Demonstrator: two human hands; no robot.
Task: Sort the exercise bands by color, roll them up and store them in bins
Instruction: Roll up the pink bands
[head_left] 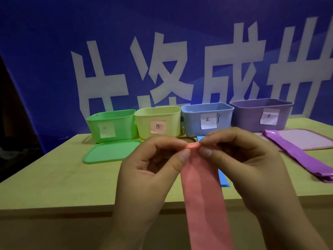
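Both our hands, left (153, 165) and right (243, 159), pinched the pink band's (201, 186) rolled end; smooth flat strip hung toward six o'clock. Blue bin (207, 116) label read "蓝".

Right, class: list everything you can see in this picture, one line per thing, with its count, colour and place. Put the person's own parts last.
Bins: four in a row at the table's back: green bin, yellow bin, blue bin, purple bin; each has a paper label.
Green lid: one, flat on the table before the green bin.
Pink lid: one, flat at the right.
Purple band: at least one, lying partly on the pink lid.
Blue band: one, mostly hidden behind the hands.
Pink band: one, held up, top end rolled, rest hanging.
Table: one, pale wood.
Banner: one, blue, white characters, behind.
Left hand, right hand: both pinch the pink band's rolled end.
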